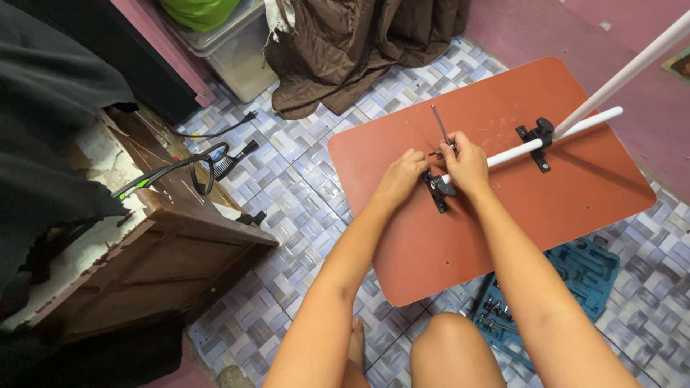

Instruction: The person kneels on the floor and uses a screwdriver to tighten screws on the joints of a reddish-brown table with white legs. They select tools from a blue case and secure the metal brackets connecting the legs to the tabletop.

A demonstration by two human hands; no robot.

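Observation:
A reddish-brown board [503, 215] lies flat on the tiled floor. A white tube [546, 140] runs across it, held by two black brackets, one near my hands [437, 190] and one further right [535, 140]. My right hand [466, 162] grips a thin metal tool [440, 126] that stands on the near bracket. My left hand [402, 176] pinches a small part at the same bracket, fingers closed. A second white tube [632, 68] slants up from the far bracket.
A blue tool case [575, 276] with bits lies under the board's near edge. A worn wooden cabinet [165, 244] with black cables stands to the left. Brown cloth [352, 43] and a clear plastic bin [237, 50] sit at the back. My knees are at the bottom.

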